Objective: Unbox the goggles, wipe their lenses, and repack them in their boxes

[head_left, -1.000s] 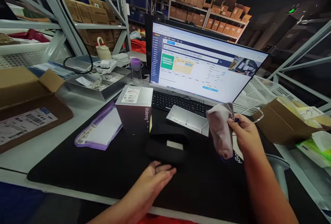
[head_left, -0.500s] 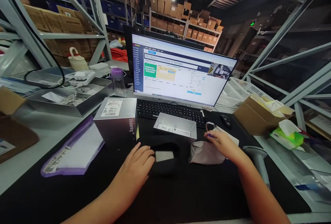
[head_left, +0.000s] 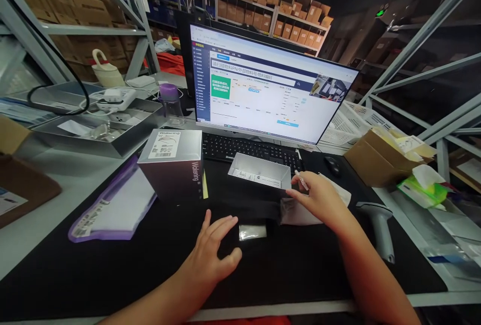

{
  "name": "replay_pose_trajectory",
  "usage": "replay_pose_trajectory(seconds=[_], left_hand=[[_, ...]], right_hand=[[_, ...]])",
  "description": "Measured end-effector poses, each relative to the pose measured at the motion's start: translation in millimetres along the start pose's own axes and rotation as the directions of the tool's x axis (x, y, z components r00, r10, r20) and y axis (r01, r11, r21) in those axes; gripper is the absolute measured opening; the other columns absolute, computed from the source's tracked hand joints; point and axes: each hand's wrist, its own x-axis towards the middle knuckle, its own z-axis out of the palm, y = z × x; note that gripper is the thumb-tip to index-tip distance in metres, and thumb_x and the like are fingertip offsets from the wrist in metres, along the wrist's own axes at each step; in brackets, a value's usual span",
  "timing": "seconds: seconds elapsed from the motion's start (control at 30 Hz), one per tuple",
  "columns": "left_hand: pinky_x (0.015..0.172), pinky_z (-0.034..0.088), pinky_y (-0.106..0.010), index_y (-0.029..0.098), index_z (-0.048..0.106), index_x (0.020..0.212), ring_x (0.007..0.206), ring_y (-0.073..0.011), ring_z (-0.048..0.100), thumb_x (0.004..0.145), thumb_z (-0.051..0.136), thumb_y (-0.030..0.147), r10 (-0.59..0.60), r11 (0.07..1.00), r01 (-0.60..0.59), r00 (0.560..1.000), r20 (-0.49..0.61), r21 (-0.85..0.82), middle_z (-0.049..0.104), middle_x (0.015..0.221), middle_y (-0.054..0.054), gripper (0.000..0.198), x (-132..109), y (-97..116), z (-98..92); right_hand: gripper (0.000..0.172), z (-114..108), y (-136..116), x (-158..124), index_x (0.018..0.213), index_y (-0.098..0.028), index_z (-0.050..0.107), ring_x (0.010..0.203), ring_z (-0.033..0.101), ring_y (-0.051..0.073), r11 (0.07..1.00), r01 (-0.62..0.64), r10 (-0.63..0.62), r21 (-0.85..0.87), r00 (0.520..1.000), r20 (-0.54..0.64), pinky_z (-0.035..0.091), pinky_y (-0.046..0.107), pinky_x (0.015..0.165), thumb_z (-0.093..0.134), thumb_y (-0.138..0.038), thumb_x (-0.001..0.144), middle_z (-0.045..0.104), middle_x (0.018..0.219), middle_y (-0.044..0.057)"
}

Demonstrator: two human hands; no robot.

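My left hand (head_left: 214, 250) is open above the black desk mat, fingers spread and holding nothing. Just right of its fingertips lies a small clear packet (head_left: 252, 232). My right hand (head_left: 317, 196) has its fingers around a slim whitish item (head_left: 301, 180) whose kind I cannot make out. It hovers by the right end of a shallow silver box tray (head_left: 259, 177), over a greyish-pink pouch (head_left: 298, 215) that it partly covers. Left of the tray stands a tall silver and dark box (head_left: 171, 165) with a white label on top.
A monitor (head_left: 259, 94) and black keyboard (head_left: 244, 148) stand behind. A scanner (head_left: 379, 230), mouse (head_left: 332, 166) and cardboard box (head_left: 376, 157) are on the right. On the left lie a purple-edged sleeve (head_left: 112, 205) and a grey tray (head_left: 124, 142) with loose items.
My left hand has shifted right and toward me, spreading its fingers away from the packet. My right hand has come up toward the tray, the slim whitish item in its fingers. The view has tilted down.
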Motion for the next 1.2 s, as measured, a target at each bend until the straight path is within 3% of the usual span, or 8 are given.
replay_pose_trajectory(seconds=[0.2,0.4,0.63,0.77,0.87,1.0,1.1,1.2], left_hand=[[0.117,0.022,-0.07,0.024,0.059,0.107,0.143,-0.0298,0.038,0.087,0.051,-0.001,-0.116,0.993,0.117,0.993,0.029,-0.017,0.027,0.161,-0.008,0.033,15.0,15.6,2.0],[0.112,0.032,-0.071,0.027,0.06,0.117,0.146,-0.036,0.033,0.082,0.048,-0.003,-0.153,0.986,0.155,0.988,0.037,-0.063,0.024,0.161,-0.012,0.047,25.1,12.4,8.6],[0.111,0.03,-0.074,0.024,0.059,0.112,0.151,-0.0384,0.018,0.083,0.044,-0.003,-0.091,0.994,0.093,0.995,0.03,-0.053,0.009,0.166,-0.01,0.042,16.4,4.7,10.9],[0.109,0.033,-0.073,0.022,0.056,0.12,0.15,-0.0383,0.023,0.085,0.047,-0.001,-0.152,0.988,0.152,0.98,0.129,0.005,0.015,0.163,-0.017,0.043,20.7,8.6,3.1],[0.11,0.034,-0.072,0.022,0.057,0.12,0.149,-0.0406,0.025,0.087,0.054,0.008,-0.169,0.986,0.169,0.975,0.147,0.009,0.019,0.162,-0.017,0.035,25.6,10.1,-3.9],[0.109,0.037,-0.07,0.022,0.057,0.124,0.145,-0.0459,0.031,0.087,0.065,0.029,-0.139,0.989,0.143,0.98,0.142,-0.02,0.028,0.158,-0.019,0.038,38.7,9.2,-11.4],[0.108,0.041,-0.066,0.021,0.054,0.125,0.143,-0.0447,0.036,0.084,0.069,0.029,-0.123,0.991,0.13,0.981,0.148,-0.041,0.035,0.153,-0.022,0.043,57.3,11.6,-19.1],[0.108,0.043,-0.063,0.019,0.052,0.122,0.143,-0.0418,0.037,0.081,0.071,0.022,-0.111,0.992,0.117,0.985,0.136,-0.038,0.037,0.15,-0.024,0.045,77.0,16.8,-26.1]], right_hand=[[0.039,5.9,-44.8,-20.1,0.081,-0.021,0.06,0.076,0.058,0.021,0.965,0.191,-0.144,0.178,0.958,-0.246,0.042,0.033,0.073,0.036,-0.043,0.102,0.062,0.078,0.006],[0.022,46.4,-79.1,-24.6,0.09,-0.02,0.063,0.079,0.062,0.018,0.971,0.157,-0.206,0.182,0.935,0.289,0.044,0.028,0.07,0.048,-0.033,0.1,0.067,0.085,0.004],[0.028,37.5,-75.6,-21.6,0.121,-0.016,0.066,0.108,0.068,0.023,0.964,0.135,-0.215,0.228,0.901,0.376,0.05,0.03,0.092,0.059,-0.023,0.095,0.072,0.118,0.011],[0.036,-6.4,-42.5,-32.3,0.132,-0.028,0.064,0.129,0.058,0.019,0.9,0.209,-0.333,0.382,0.897,0.292,0.042,0.032,0.111,0.054,-0.019,0.097,0.066,0.136,0.002],[0.037,-19.8,9.0,-41.4,0.132,-0.027,0.063,0.125,0.06,0.025,0.975,0.01,-0.03,0.223,0.996,0.084,0.046,0.041,0.107,0.057,-0.035,0.097,0.066,0.134,0.007],[0.04,11.4,70.6,-57.8,0.12,-0.014,0.069,0.119,0.063,0.037,0.918,-0.385,0.391,-0.098,0.919,0.046,0.049,0.05,0.099,0.06,-0.038,0.09,0.068,0.127,0.021],[0.03,40.5,98.0,-67.9,0.099,-0.017,0.074,0.098,0.072,0.034,0.917,-0.363,0.392,-0.165,0.896,0.206,0.055,0.042,0.085,0.057,-0.038,0.089,0.077,0.104,0.016],[0.032,40.8,115.7,-67.2,0.092,-0.021,0.076,0.09,0.074,0.031,0.94,-0.295,0.315,-0.17,0.944,0.101,0.057,0.037,0.078,0.052,-0.04,0.089,0.079,0.096,0.012]])
